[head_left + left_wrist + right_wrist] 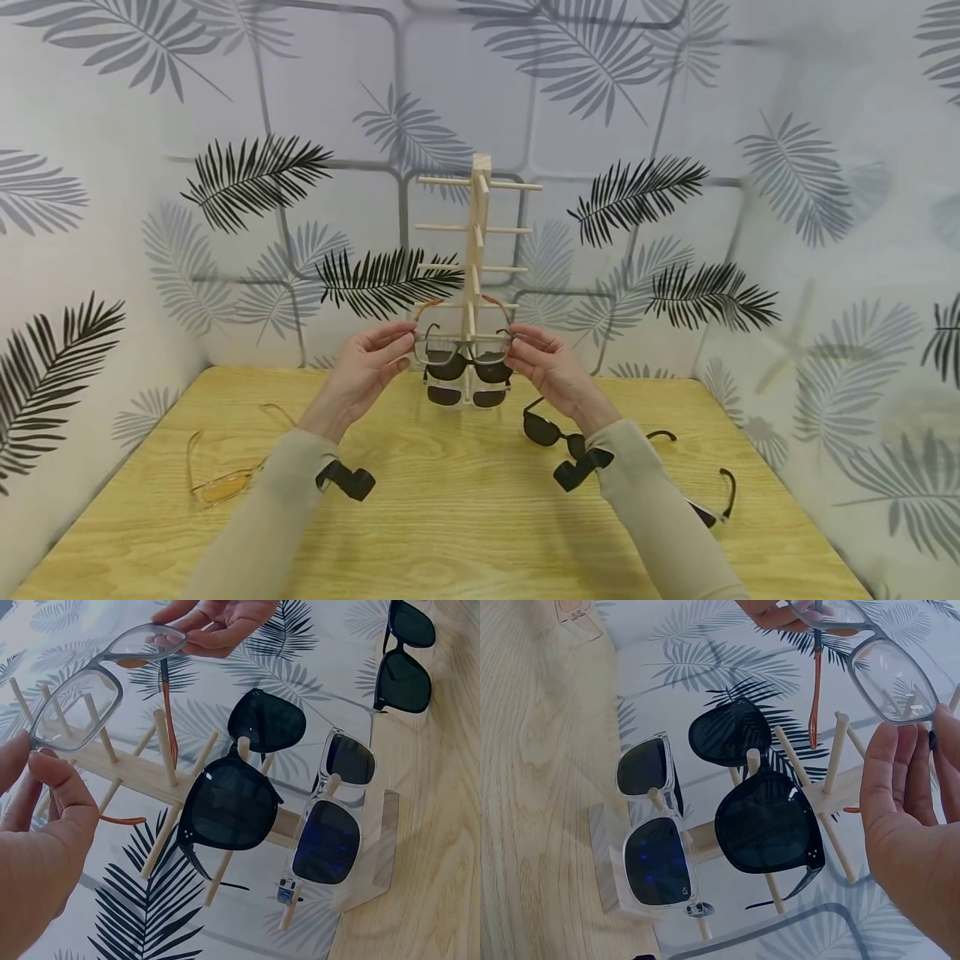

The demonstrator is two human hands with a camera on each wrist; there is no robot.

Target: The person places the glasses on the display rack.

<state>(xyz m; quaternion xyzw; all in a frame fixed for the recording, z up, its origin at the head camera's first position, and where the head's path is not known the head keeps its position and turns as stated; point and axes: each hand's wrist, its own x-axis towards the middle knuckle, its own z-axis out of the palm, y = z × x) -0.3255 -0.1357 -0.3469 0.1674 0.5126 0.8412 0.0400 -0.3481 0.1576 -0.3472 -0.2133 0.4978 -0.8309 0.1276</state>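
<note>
A pair of clear-lensed eyeglasses with a grey frame and orange temple tips is held up between both hands. My left hand pinches one outer end of the frame, thumb against fingers. At the other end, my right hand pinches it the same way. The temples stretch away toward the wooden display rack, on either side of its post. Lower on the rack hang black sunglasses, and beneath them sunglasses with a transparent frame. Bare pegs show higher up the post.
Glasses with yellow-tinted lenses lie on the wooden table at left. Black sunglasses lie right of the rack, and another dark-lensed pair is partly hidden by the right sleeve. A leaf-patterned backdrop stands behind.
</note>
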